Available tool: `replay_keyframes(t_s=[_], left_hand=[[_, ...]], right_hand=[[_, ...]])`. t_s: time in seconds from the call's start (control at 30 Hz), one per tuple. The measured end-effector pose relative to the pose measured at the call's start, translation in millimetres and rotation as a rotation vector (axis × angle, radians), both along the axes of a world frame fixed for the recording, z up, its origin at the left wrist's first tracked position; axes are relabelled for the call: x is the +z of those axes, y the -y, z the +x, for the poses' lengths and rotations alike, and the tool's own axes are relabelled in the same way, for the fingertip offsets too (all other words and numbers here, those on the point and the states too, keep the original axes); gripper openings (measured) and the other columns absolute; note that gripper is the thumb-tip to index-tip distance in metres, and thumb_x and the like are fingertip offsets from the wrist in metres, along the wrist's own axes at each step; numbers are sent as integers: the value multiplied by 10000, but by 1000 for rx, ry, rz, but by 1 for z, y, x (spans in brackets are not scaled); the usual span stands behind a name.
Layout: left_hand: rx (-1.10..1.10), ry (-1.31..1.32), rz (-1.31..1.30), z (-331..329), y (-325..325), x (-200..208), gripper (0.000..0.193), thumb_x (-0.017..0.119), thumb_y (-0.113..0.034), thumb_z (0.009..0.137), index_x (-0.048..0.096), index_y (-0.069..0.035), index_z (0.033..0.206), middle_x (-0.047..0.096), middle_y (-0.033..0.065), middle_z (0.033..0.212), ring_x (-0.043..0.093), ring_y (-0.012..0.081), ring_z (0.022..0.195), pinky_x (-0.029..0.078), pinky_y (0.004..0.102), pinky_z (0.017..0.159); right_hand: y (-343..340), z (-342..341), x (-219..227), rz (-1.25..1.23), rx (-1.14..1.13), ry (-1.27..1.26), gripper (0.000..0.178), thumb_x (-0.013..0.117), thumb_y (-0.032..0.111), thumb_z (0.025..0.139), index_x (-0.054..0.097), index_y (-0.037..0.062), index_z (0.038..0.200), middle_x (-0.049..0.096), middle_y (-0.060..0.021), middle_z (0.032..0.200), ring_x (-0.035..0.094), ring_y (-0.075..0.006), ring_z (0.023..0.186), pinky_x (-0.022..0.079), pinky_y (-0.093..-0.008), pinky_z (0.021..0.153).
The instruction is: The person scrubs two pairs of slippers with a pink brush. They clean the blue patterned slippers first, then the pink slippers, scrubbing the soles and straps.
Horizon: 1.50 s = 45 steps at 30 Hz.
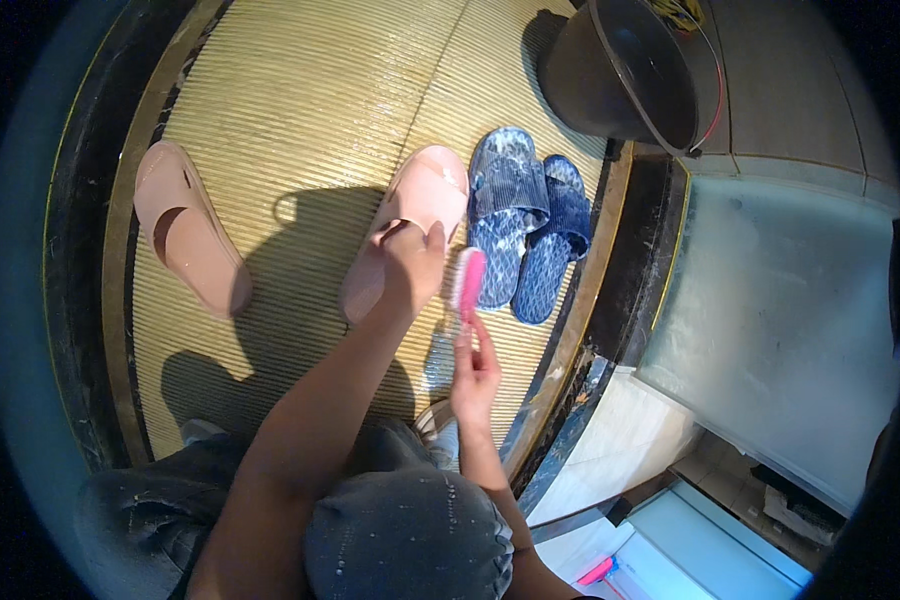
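My left hand [410, 262] grips the side of a pink slipper [422, 200] that lies on the ribbed, wet yellow floor [310, 100]. My right hand [473, 370] holds a pink scrub brush [467, 283] by its handle, with the brush head upright just right of the left hand, beside the slipper. A pair of blue patterned slippers [525, 225] lies right next to the pink one, soapy on top. A second pink slipper [185, 228] lies apart at the left.
A dark bucket [630, 70] stands at the back right near the floor's raised dark edge [610, 260]. A pale tiled step [780, 300] lies to the right. My knees in wet grey trousers [400, 530] fill the lower middle.
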<state>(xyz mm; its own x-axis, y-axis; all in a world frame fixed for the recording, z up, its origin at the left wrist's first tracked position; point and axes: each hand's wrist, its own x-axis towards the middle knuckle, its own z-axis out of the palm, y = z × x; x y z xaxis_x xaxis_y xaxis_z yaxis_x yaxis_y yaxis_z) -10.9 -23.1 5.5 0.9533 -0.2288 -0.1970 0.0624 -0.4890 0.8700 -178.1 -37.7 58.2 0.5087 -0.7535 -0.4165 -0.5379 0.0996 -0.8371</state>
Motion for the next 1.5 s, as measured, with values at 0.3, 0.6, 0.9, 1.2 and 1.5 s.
replay_keyframes(t_s=[0.3, 0.6, 0.9, 1.2, 1.5], left_hand=[[403, 14, -6, -20, -15, -10, 359, 575, -241, 901, 602, 58, 705, 608, 256, 736, 603, 374, 721, 466, 443, 657], [331, -1029, -1234, 3, -64, -61, 358, 544, -271, 965, 530, -11, 1210, 611, 89, 1135, 594, 201, 1033, 483, 336, 893], [243, -1163, -1403, 2, -58, -54, 502, 551, -393, 943, 483, -54, 1305, 601, 126, 1198, 606, 231, 1034, 525, 364, 857], [329, -1096, -1299, 10, -53, -27, 476, 502, -333, 982, 439, -30, 1344, 589, 126, 1194, 586, 231, 1057, 488, 376, 903], [153, -1017, -1439, 13, -60, -36, 611, 389, -484, 982, 380, -23, 1383, 528, 140, 1272, 547, 233, 1134, 479, 368, 937]], right_hand=[[-14, 18, 2, 0, 186, 31, 408, 563, 68, 954, 517, 51, 1359, 570, 75, 848, 385, -12, 636, 344, -161, 565], [3, 77, 9, -362, 568, -209, 394, 567, 129, 922, 561, 113, 1316, 674, -230, 922, 676, -353, 709, 530, -396, 619], [-15, 68, -1, -478, 527, -154, 379, 592, 165, 913, 588, 109, 1288, 678, -206, 796, 661, -298, 596, 508, -383, 550], [-6, 110, -2, -465, 477, -239, 376, 566, 208, 944, 576, 89, 1300, 619, -189, 646, 566, -215, 458, 462, -326, 493], [-36, 53, 5, -445, 602, -224, 400, 579, 161, 917, 562, 115, 1314, 656, -199, 708, 623, -329, 518, 499, -396, 507]])
